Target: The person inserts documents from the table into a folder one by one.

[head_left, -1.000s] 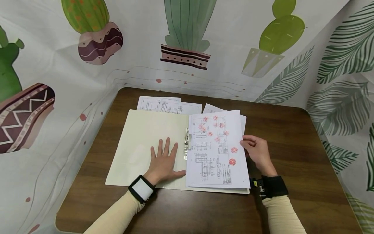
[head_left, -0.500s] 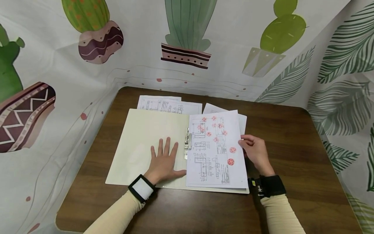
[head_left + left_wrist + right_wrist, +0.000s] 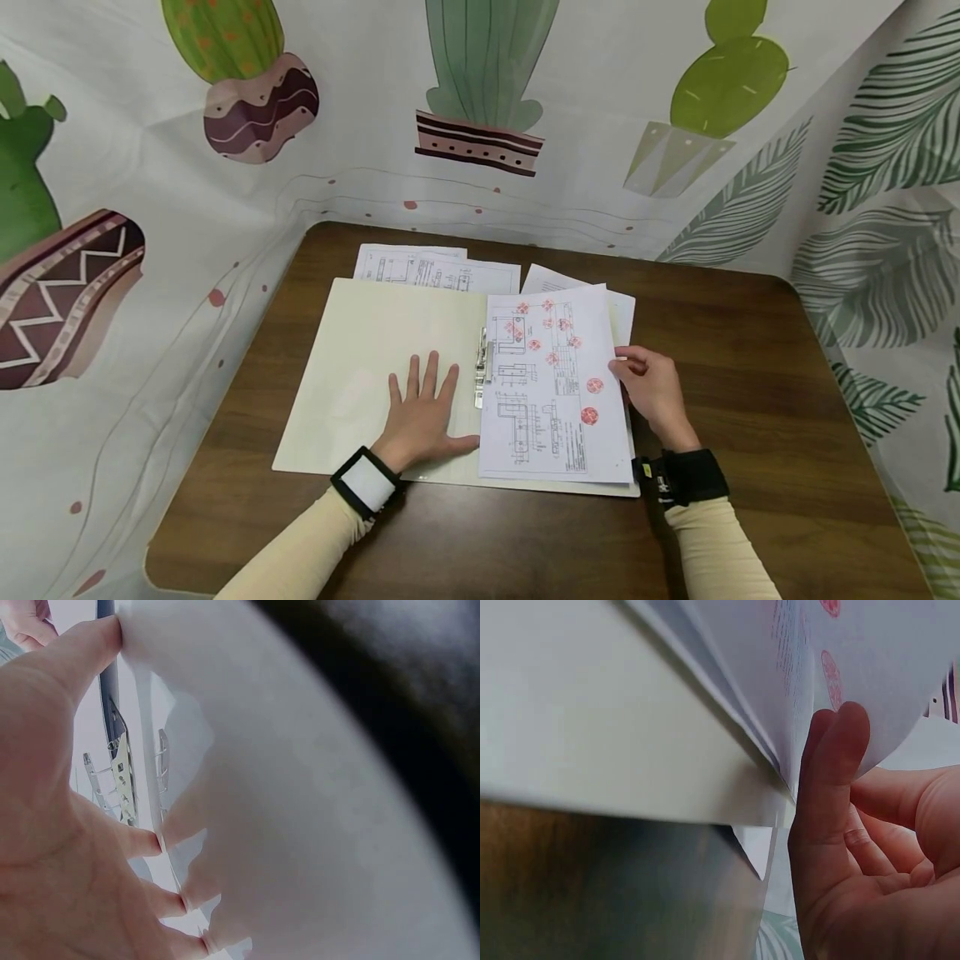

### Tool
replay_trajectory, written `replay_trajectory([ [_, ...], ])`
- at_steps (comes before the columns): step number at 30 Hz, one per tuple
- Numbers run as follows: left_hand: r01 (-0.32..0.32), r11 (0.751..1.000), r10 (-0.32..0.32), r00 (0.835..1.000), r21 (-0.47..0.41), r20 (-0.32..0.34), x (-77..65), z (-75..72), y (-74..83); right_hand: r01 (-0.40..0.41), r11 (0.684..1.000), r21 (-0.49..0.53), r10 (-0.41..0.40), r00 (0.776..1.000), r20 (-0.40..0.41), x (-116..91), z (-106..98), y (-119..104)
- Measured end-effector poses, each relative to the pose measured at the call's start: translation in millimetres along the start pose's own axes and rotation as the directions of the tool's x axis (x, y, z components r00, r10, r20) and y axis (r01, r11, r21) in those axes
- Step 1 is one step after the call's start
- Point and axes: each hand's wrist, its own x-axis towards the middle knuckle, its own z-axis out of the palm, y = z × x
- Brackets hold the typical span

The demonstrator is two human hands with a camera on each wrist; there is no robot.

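Stamped sheet (image 3: pixel 551 392), right edge farther left

Table (image 3: pixel 757 375) showed dark brown wood grain and rounded corners. White printed cloth (image 3: pixel 360 108) hung beyond the table's far edge and down its left side. Print left of the table: green cactus (image 3: pixel 24 192) in a zigzag pot. Beyond the table, left to right, the print showed an orange-spotted cactus (image 3: pixel 223 37), a tall ribbed cactus (image 3: pixel 491 58) and a paddle cactus (image 3: pixel 727 87). Red dots (image 3: pixel 410 205) ran just above the table's far edge. Leaf prints (image 3: pixel 885 117) lay to its right.
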Motion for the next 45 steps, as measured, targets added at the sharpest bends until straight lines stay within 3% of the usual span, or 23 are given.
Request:
replay_trajectory([
  [12, -0.004, 1.000, 0.004, 1.000, 0.000, 0.010, -0.6, -2.4, -0.3, 0.031, 0.998, -0.058, -0.033, 0.999, -0.034, -2, 5, -1],
  [20, -0.019, 1.000, 0.019, 1.000, 0.009, 0.001, 0.1, -1.5, -0.3, 0.098, 0.987, -0.128, -0.108, 0.992, -0.067, -5, 6, -3],
  [45, -0.006, 1.000, 0.006, 1.000, -0.002, 0.000, -1.8, -2.2, 0.5, 0.153, 0.958, -0.242, -0.174, 0.982, -0.067, -1, 17, 6],
])
